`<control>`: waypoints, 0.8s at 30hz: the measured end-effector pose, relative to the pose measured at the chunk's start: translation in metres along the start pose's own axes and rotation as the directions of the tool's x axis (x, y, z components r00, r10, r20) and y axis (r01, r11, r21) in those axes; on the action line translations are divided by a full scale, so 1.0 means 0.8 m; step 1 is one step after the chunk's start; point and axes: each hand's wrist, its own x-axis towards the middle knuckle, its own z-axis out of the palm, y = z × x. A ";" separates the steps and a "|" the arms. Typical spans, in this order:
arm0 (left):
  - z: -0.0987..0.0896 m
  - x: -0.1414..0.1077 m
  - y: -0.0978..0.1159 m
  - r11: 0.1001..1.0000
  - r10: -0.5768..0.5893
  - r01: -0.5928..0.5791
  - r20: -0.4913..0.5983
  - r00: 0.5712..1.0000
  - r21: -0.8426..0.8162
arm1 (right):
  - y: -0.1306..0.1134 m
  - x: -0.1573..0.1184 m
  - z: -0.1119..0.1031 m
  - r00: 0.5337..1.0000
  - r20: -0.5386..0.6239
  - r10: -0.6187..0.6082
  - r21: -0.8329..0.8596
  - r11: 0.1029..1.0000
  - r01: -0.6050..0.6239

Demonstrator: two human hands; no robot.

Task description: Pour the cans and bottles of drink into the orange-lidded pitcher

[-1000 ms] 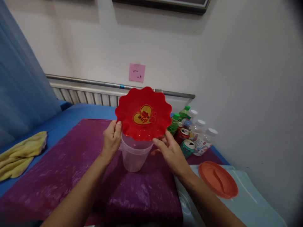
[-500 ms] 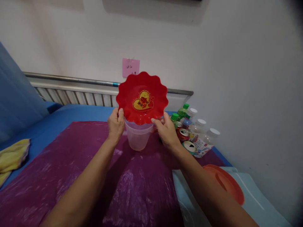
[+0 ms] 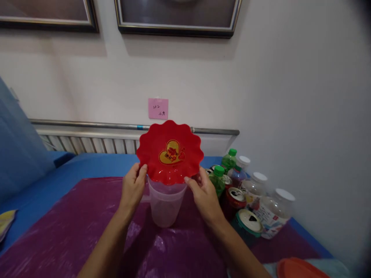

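A red plate [image 3: 150, 154] with a wavy rim and a gold heart print is tilted up, its face toward me. My left hand [image 3: 133, 186] grips its lower left rim, thumb on the front. On the lower right rim my right hand [image 3: 203, 193] pinches it, thumb in front and fingers behind. Just behind and below the plate stands a translucent plastic jug [image 3: 165, 208] with a handle on its left side. The plate hides the jug's top, so I cannot tell whether the two touch.
Right of the jug stand several bottles and cans, among them a green-capped bottle [image 3: 217, 180], a teal can [image 3: 249, 224] and a white-capped bottle [image 3: 275, 212]. Purple sheeting [image 3: 87, 220] covers the blue surface [image 3: 98, 164]. An orange-red plate [image 3: 300, 269] lies lower right, a yellow cloth [image 3: 6, 222] far left.
The view has tipped upward, bringing picture frames in at the top and shifting everything lower. Both hands still hold the red plate in front of the jug.
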 end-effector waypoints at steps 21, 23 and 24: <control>-0.016 -0.001 0.017 0.976 0.026 -0.015 -0.049 0.998 0.217 | 0.013 0.000 0.000 0.989 -0.032 -0.147 -0.177 0.974 0.139; -0.012 -0.003 0.012 0.965 0.077 -0.058 -0.068 0.995 0.256 | 0.016 0.000 0.000 0.987 -0.024 -0.160 -0.196 0.969 0.152; -0.010 -0.003 0.009 0.957 0.095 -0.068 -0.082 0.992 0.281 | 0.017 0.000 0.001 0.986 -0.019 -0.168 -0.198 0.967 0.161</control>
